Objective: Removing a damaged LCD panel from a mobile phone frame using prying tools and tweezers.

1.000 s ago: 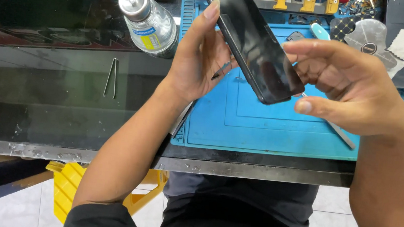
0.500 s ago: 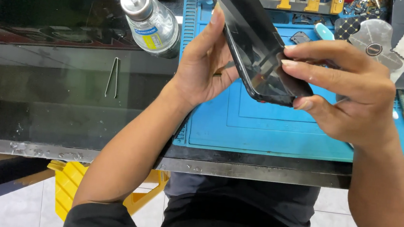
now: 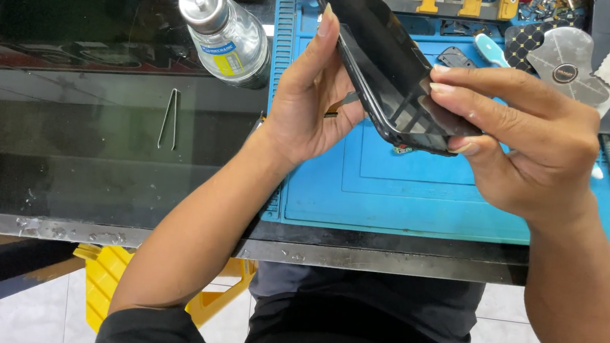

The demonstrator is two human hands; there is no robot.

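Both hands hold the black phone (image 3: 392,79) above the blue mat (image 3: 422,198): the left hand (image 3: 312,98) cradles its long edge, fingers up its back, and the right hand (image 3: 531,141) pinches the near corner. A thin metal tool (image 3: 341,106) sits between left palm and phone; best kept shallow along the seam, grip steady.

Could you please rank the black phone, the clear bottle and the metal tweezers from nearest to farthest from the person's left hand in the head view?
1. Black phone: held in the left hand, over the blue mat.
2. Clear bottle: to the hand's left, up on the dark glass.
3. Metal tweezers: farthest left on the glass.
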